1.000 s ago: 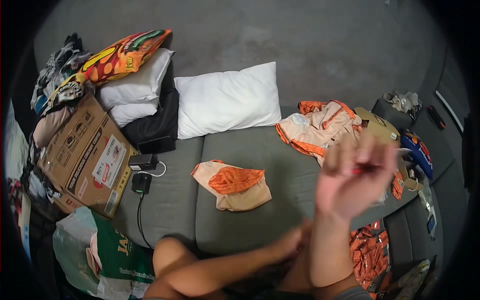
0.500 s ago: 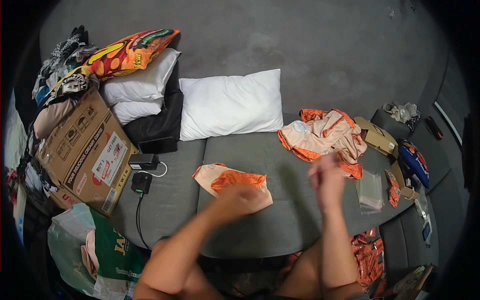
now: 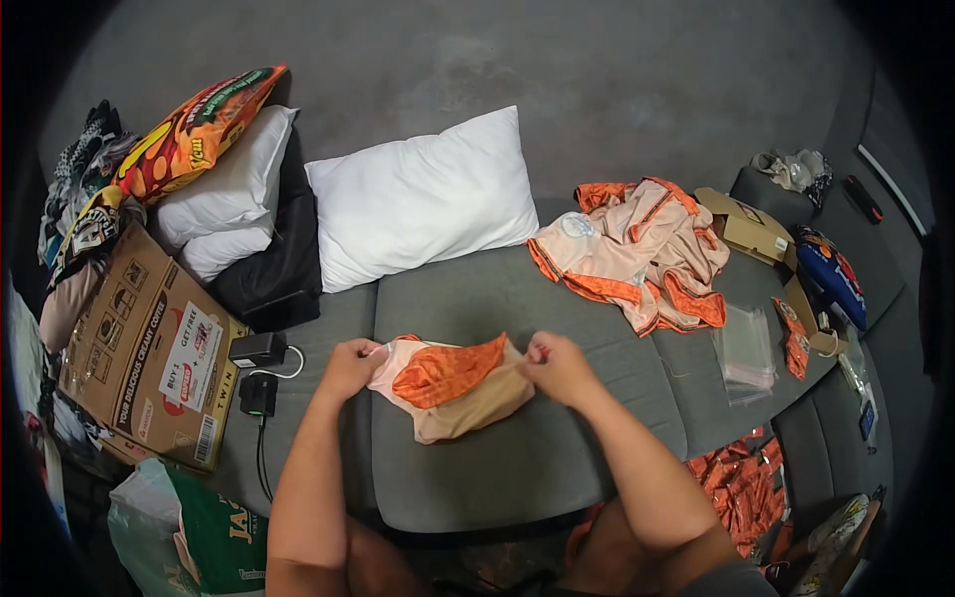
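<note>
A small peach cloth piece with an orange panel (image 3: 453,373) is stretched between my two hands just above the grey sofa seat (image 3: 448,493). My left hand (image 3: 356,366) pinches its left corner. At the opposite upper corner, my right hand (image 3: 557,368) has its fingers closed on the edge. The lower part of the cloth sags and looks shaded. What exactly this piece is, I cannot tell. Farther right lies a crumpled peach garment with orange trim (image 3: 637,254), out of reach of either hand.
A white pillow (image 3: 423,199) lies behind the cloth. Leftward are a cardboard box (image 3: 139,338), a black power adapter (image 3: 259,348) and a green-and-clear bag (image 3: 214,527). Clear plastic sleeves (image 3: 744,348) and a small open carton (image 3: 746,224) lie right; orange packets (image 3: 741,488) sit below the seat edge.
Both hands have come to the cloth and now grip its two sides; the right one moved left and down from near the garment. The cloth is lifted and spread. The view has turned slightly.
</note>
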`<action>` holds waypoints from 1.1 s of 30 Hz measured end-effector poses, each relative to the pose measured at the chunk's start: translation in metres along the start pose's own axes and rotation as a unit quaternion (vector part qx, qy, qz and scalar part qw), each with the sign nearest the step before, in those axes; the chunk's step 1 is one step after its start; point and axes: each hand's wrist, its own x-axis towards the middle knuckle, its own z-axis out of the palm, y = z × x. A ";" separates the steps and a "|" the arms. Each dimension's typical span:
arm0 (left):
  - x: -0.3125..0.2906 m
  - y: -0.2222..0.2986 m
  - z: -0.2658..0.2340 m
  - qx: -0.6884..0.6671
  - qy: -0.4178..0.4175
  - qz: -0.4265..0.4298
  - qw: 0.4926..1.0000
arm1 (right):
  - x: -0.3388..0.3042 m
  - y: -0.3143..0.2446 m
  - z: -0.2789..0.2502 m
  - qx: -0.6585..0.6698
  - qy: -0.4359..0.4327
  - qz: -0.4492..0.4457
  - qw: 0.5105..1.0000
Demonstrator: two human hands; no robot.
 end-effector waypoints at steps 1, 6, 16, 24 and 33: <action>-0.006 0.008 -0.005 -0.100 -0.025 -0.008 0.995 | 0.003 0.009 -0.011 0.060 0.026 0.024 0.998; -0.026 0.040 -0.011 -0.437 -0.003 -0.017 0.900 | 0.011 0.063 -0.064 0.156 0.162 0.157 0.962; -0.033 0.030 -0.020 -0.427 0.022 -0.018 0.904 | -0.019 -0.003 0.010 -0.040 0.018 -0.137 0.990; -0.037 0.030 -0.046 -0.495 0.120 0.072 0.858 | -0.012 -0.038 -0.030 0.218 -0.073 0.077 0.970; -0.034 0.049 -0.007 -0.493 0.069 -0.021 0.867 | 0.011 0.047 -0.031 0.201 0.126 0.056 0.970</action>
